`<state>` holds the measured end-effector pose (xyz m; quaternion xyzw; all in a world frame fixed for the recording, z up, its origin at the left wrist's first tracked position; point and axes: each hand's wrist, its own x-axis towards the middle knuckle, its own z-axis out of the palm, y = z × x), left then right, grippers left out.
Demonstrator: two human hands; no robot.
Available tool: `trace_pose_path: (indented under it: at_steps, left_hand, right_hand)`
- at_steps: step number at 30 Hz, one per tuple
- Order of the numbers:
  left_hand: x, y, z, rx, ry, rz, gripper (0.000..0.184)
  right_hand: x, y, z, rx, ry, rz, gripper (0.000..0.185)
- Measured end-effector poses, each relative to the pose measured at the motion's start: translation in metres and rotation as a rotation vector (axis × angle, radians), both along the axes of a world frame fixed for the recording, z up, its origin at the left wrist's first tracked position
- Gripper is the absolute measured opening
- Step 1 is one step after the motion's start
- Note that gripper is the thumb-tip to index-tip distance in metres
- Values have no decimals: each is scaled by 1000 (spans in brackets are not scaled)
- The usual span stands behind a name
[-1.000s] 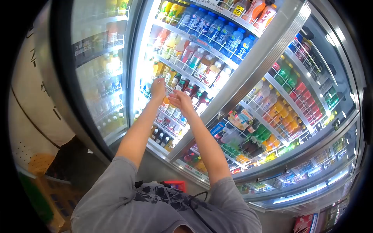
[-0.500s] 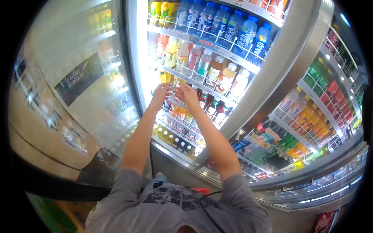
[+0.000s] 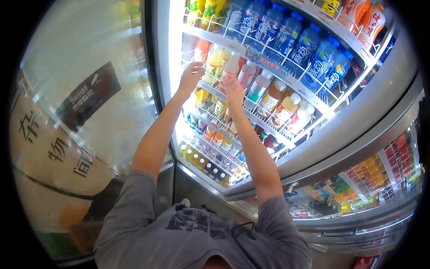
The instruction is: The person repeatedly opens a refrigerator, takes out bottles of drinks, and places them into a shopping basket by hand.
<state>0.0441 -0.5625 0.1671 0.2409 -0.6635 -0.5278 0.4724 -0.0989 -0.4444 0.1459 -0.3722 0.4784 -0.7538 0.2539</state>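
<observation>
Both hands reach into a lit drinks fridge. My left hand [image 3: 191, 77] is at the left part of the second shelf, beside a yellow-labelled bottle [image 3: 214, 60]; its fingers are bent, and whether they touch anything cannot be made out. My right hand [image 3: 233, 89] is raised in front of a pale-capped bottle [image 3: 231, 64], its fingers apart and nothing visible in them. A pink bottle [image 3: 247, 74] and a green-labelled bottle [image 3: 259, 88] stand just to its right. Blue bottles [image 3: 286, 38] line the shelf above.
The glass door [image 3: 103, 49] stands open on the left, with a dark sign [image 3: 92, 95] on it. A metal door frame [image 3: 358, 121] runs down the right side, beyond which more drinks show. Lower shelves hold several small bottles [image 3: 208, 168].
Both hands have moved up from the lower shelves to the second shelf and spread a little further apart. The view has come closer to the shelves, and the left door has swung wider.
</observation>
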Motion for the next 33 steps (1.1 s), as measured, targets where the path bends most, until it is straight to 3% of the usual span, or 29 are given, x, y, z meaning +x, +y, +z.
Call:
trace_pose_path:
  at_steps: [6, 9, 13, 14, 17, 20, 22, 25, 28, 30, 33]
  left_hand:
    - [-50, -55, 11, -87, 11, -15, 59]
    - [-63, -63, 21, -193, -142, 49, 67]
    - [-108, -109, -6, -316, -148, 71, 75]
    - [-112, -107, -5, -323, -145, 52, 75]
    - [-115, -94, 1, -325, -95, 128, 43]
    - [-97, -81, 7, -328, -86, 32, 40]
    - [-88, -78, -1, -382, -49, 59, 37]
    - [-68, -68, 2, -344, 106, -84, 42]
    - [-53, -47, 25, -309, 180, -60, 43]
    - [-34, -28, 51, -379, 159, -19, 41]
    - [-6, -4, 77, -211, -44, -55, 43]
  right_hand:
    - [-17, -44, 6, -21, 168, -97, 40]
    - [-22, -53, 9, -29, 207, -97, 41]
    - [-26, -58, 15, -34, 184, -105, 43]
    - [-27, -58, 15, -19, 189, -110, 44]
    - [-31, -54, 16, 22, 195, -133, 45]
    - [-33, -54, 9, 52, 175, -126, 46]
    - [-36, -60, 2, -5, 314, -134, 49]
    - [-35, -74, -11, -42, 428, -162, 55]
    - [-22, -72, -2, -19, 520, -181, 62]
    - [-15, -64, 7, 21, 595, -203, 66]
    - [1, -44, 19, 18, 683, -234, 72]
